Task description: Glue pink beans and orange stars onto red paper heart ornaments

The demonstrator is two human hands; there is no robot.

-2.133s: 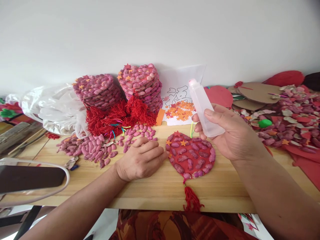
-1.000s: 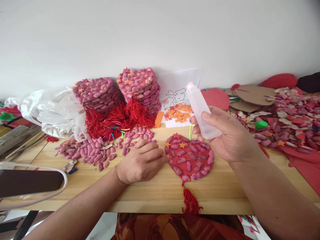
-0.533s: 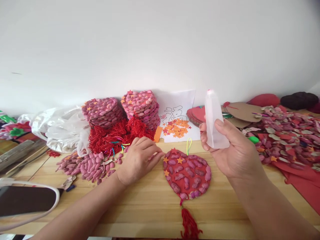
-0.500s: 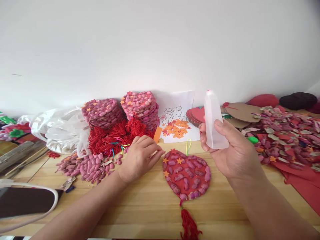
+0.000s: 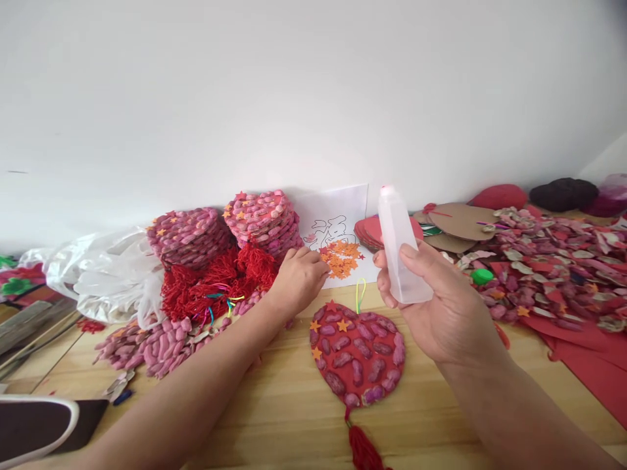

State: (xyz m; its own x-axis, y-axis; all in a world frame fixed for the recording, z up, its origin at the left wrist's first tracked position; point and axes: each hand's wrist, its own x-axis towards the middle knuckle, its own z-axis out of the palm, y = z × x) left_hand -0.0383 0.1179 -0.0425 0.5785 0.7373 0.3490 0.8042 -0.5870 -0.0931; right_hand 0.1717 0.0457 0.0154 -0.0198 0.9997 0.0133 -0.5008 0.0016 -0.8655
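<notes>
The heart lies flat on the table, lobes at the far side and point at the near side. Its face is red, with pink-purple peanuts fixed along much of the edge and spaced across the middle; red shows between them. Three orange stars and one red star sit on its upper left part. A yellow loop extends from the notch; a red tassel extends from the point and runs out of view. The right hand, at the upper right of the heart, grips a translucent bottle, tip up and tilted slightly left. The left hand is beyond the heart's upper left edge, apart from it. Its fingers are bent, fingertips at the edge of a star pile; whether they hold anything cannot be told. The pile rests on a white sheet behind the heart. Two stacks of similar hearts stand behind it, to the left.
</notes>
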